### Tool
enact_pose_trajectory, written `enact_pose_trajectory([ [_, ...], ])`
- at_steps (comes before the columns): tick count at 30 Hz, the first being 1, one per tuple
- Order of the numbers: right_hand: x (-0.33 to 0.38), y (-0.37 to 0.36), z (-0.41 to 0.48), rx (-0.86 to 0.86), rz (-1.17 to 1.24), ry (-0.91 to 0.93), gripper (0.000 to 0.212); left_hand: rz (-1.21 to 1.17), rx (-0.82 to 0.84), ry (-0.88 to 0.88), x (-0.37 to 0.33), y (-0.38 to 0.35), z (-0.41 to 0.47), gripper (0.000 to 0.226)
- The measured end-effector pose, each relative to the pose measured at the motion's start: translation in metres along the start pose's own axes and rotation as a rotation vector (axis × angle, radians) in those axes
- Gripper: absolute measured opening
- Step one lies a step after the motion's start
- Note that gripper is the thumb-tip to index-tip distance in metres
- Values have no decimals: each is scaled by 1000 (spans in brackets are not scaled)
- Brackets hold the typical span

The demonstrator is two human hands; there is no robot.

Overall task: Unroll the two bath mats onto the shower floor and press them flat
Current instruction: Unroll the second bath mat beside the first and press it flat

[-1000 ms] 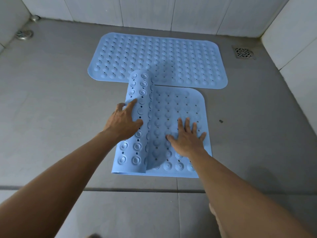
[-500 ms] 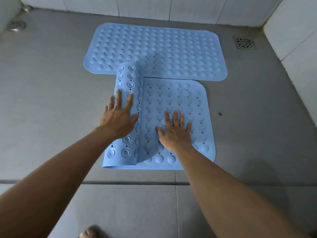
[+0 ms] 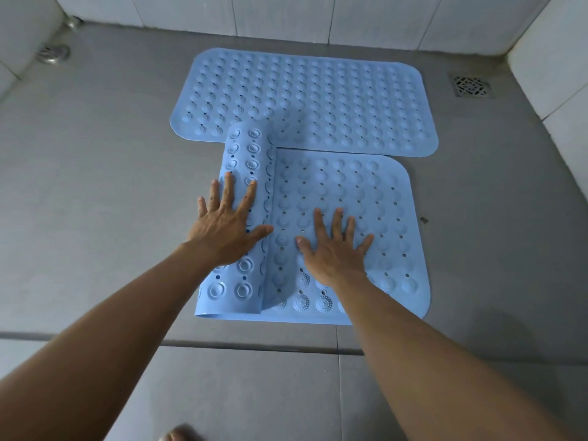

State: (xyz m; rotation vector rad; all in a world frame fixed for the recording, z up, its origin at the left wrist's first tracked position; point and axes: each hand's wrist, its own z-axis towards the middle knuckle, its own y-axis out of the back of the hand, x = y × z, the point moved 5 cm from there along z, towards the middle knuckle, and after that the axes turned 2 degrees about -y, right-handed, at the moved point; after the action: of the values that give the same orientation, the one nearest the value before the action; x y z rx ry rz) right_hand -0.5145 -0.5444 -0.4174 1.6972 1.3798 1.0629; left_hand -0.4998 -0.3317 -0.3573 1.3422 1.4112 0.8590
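Two light blue rubber bath mats lie on the grey shower floor. The far mat (image 3: 305,103) is spread flat near the back wall. The near mat (image 3: 359,198) is flat on its right part, while its left part is still a roll (image 3: 248,154) showing suction cups. My left hand (image 3: 227,224) lies palm down on the roll, fingers spread. My right hand (image 3: 334,249) presses palm down on the flat part, fingers apart. The roll's far end overlaps the far mat's front edge.
A square floor drain (image 3: 471,85) sits at the back right by the white tiled wall, and a round drain (image 3: 52,54) at the back left. A small dark speck (image 3: 423,220) lies right of the near mat. A toe (image 3: 178,436) shows at the bottom edge.
My left hand has flattened on the roll and pushed it leftward, so more of the near mat lies flat. My right hand stays pressed on the flat part.
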Motion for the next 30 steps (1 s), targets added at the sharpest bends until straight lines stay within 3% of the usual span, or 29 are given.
enact_pose_trajectory([
  [10,-32,8,-2,-1,-35,20,72,-54,-62,14,-3,12,7,81],
  [13,-31,12,-3,-8,-49,-11,71,-61,-155,-30,-2,21,6,74],
  [16,-12,12,-2,-2,-25,-33,74,-19,-134,-9,3,17,7,62],
  [22,4,4,4,47,13,-30,85,62,-121,50,14,12,10,86],
  [26,-9,6,4,45,24,-35,87,8,-212,73,19,22,12,78],
  [30,-29,14,5,67,35,-69,89,3,-173,101,21,19,15,67],
])
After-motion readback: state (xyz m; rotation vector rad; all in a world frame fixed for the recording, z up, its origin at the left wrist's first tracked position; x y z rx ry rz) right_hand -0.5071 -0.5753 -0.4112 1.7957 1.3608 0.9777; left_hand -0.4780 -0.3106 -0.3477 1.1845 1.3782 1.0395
